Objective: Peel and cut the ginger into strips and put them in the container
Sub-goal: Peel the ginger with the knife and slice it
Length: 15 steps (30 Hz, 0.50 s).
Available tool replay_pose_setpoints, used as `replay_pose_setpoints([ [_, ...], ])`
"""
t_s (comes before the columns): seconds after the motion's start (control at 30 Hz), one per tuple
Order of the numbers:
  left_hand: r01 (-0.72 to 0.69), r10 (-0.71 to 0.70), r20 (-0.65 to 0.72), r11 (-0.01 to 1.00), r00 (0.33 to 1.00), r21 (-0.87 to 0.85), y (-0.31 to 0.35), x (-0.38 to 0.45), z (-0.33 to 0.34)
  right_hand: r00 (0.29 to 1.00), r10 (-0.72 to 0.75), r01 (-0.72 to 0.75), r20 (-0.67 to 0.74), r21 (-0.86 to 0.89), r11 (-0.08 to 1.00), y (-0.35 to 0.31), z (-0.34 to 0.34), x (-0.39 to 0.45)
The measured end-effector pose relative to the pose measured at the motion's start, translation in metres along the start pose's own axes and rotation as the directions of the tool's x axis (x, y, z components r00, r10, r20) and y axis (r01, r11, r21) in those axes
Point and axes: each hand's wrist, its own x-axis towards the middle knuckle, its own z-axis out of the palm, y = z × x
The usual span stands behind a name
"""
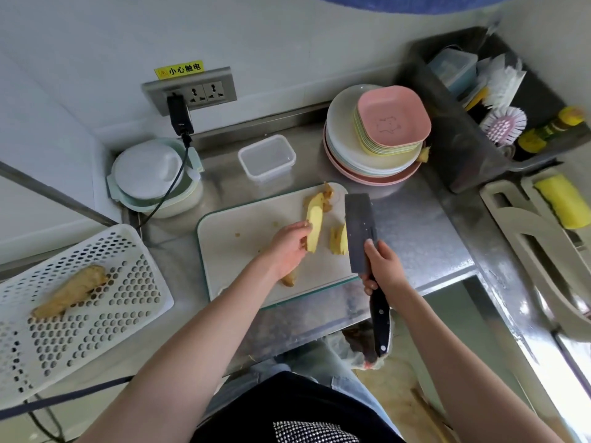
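1. Ginger piece (314, 221), peeled and pale yellow, is lying lengthwise on the cutting board (243, 238), with the left hand (289, 246) pinching its near end between curled fingers.
2. The right hand (382, 266) is gripping the cleaver (360, 231) where blade meets handle, fingers wrapped tight; the dark blade is standing over the board's right edge.
3. Cut ginger slices (338, 241) are lying between the held piece and the blade, partly hidden by the blade.
4. Brown peelings (327, 195) are sitting at the board's far corner, touching the far end of the held piece; another scrap (288, 279) is lying at the near side by the left wrist.
5. The clear container (267, 158) is standing open on the steel counter (415, 225) just beyond the board, and nothing is showing inside it.
6. A stack of plates (371, 155) topped by a pink square dish (391, 115) is crowding the counter to the right of the container.
7. A lidded round box (150, 174) is sitting to the left, with a black cable (174, 183) trailing over it from the wall socket (192, 91).
8. A white perforated basket (96, 302) at the far left is holding one unpeeled ginger root (70, 290).
9. A dark bin (447, 148) at the right is holding brushes (503, 121) and a small lidded box.
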Motion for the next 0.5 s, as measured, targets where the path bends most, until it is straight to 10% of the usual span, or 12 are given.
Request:
replay_pose_setpoints([
  [0.1,-0.154,0.186,-0.045,0.909,0.982,0.387,0.002,0.0,0.005,0.999,-0.047,0.045,-0.021,-0.073,0.996,0.003,0.003,-0.002],
  [0.2,-0.309,0.57,-0.209,0.676,0.795,0.669,-0.004,-0.009,-0.013,0.992,-0.116,0.102,-0.051,-0.225,0.969,0.003,0.018,-0.005],
  [0.33,-0.27,0.721,-0.288,0.551,0.63,0.789,-0.022,-0.022,-0.052,0.959,-0.285,0.244,-0.008,-0.495,0.834,0.002,0.048,-0.014],
  [0.5,-0.272,0.679,0.43,-0.333,0.596,0.903,-0.057,-0.033,-0.09,0.938,-0.319,0.332,0.136,-0.62,0.711,0.004,0.079,-0.026],
])
